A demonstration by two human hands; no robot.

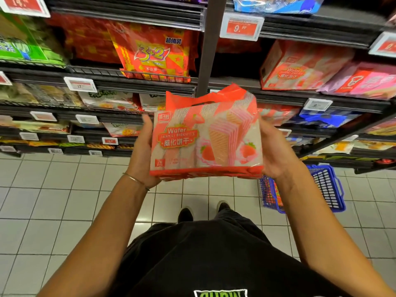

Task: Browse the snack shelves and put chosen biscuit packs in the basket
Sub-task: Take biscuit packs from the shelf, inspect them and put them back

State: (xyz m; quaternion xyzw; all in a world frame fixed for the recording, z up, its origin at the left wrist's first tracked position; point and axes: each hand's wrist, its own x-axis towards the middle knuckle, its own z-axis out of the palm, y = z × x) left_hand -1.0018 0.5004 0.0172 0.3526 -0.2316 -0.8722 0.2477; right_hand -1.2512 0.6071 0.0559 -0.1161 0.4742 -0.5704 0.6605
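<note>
I hold a pink and orange strawberry wafer biscuit pack (pixel 205 136) upright in front of me, its printed face toward the camera. My left hand (pixel 144 151) grips its left side and my right hand (pixel 273 151) grips its right side. The fingers of both hands are hidden behind the pack. A blue plastic basket (pixel 327 187) stands on the tiled floor at the lower right, below my right wrist, with some colourful packs inside it.
Dark shelves (pixel 278 97) full of snack packs rise ahead and to the right. A matching wafer pack (pixel 300 67) and a red 3+2 pack (pixel 154 52) sit on the upper shelves. White floor tiles (pixel 53 200) lie underfoot, with my shoes (pixel 186 214) below the pack.
</note>
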